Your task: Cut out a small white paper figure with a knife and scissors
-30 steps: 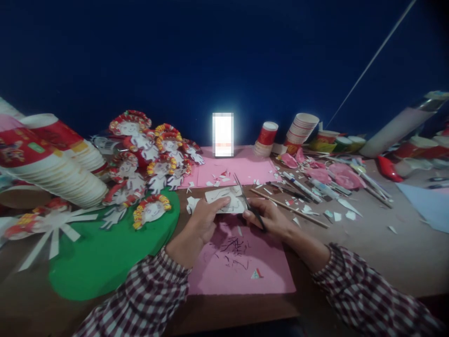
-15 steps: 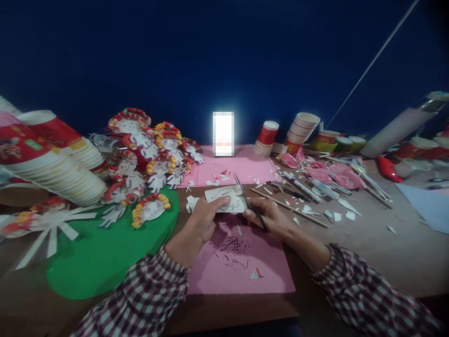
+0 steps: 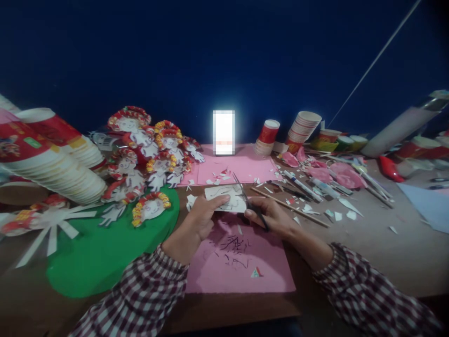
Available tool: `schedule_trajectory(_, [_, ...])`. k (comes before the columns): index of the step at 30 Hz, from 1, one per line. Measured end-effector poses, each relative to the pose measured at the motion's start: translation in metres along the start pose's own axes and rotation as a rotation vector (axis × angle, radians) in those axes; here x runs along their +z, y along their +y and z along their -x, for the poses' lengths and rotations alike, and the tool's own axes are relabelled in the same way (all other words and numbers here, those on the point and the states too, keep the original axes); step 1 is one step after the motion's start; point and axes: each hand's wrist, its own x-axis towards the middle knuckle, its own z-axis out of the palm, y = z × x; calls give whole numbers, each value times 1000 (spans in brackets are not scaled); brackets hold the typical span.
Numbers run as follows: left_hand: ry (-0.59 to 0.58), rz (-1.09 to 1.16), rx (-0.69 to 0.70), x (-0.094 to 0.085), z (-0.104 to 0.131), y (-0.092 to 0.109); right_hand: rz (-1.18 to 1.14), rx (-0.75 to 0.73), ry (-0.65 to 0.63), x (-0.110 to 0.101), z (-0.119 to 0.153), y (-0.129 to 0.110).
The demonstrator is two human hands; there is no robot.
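My left hand (image 3: 202,221) pinches a white paper piece (image 3: 234,195) with dark drawn lines, the thumb lying on top. My right hand (image 3: 274,218) is closed round the dark handles of a pair of scissors (image 3: 247,201). The blades point up and to the left, at the right part of the paper. Below both hands lies a pink sheet (image 3: 266,276) with dark pen marks and a small coloured scrap on it.
Paper figures with red and yellow trim (image 3: 128,124) and a green shape (image 3: 105,262) lie on the left, beside stacked cups (image 3: 66,173). Pens (image 3: 302,186), a thin stick (image 3: 291,208), white scraps and more cups (image 3: 305,126) are on the right. A bright phone-like shape (image 3: 223,132) stands behind.
Both hands, the paper and the scissors stay in nearly the same place. The view has shifted very slightly.
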Motion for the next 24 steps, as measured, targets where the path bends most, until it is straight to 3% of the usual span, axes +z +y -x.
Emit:
schedule_trajectory(7, [-15, -35, -36, -5, -2, 4, -12, 23, -26, -2, 1, -3])
schedule_trajectory(13, [-35, 159, -94, -2, -1, 11, -193, 112, 14, 4, 0, 0])
schedule_trajectory(19, [-90, 313, -49, 5, 2, -2, -341, 166, 180, 15, -3, 1])
schedule_trajectory(24, [-118, 290, -8, 13, 6, -12, -337, 121, 158, 21, -2, 4])
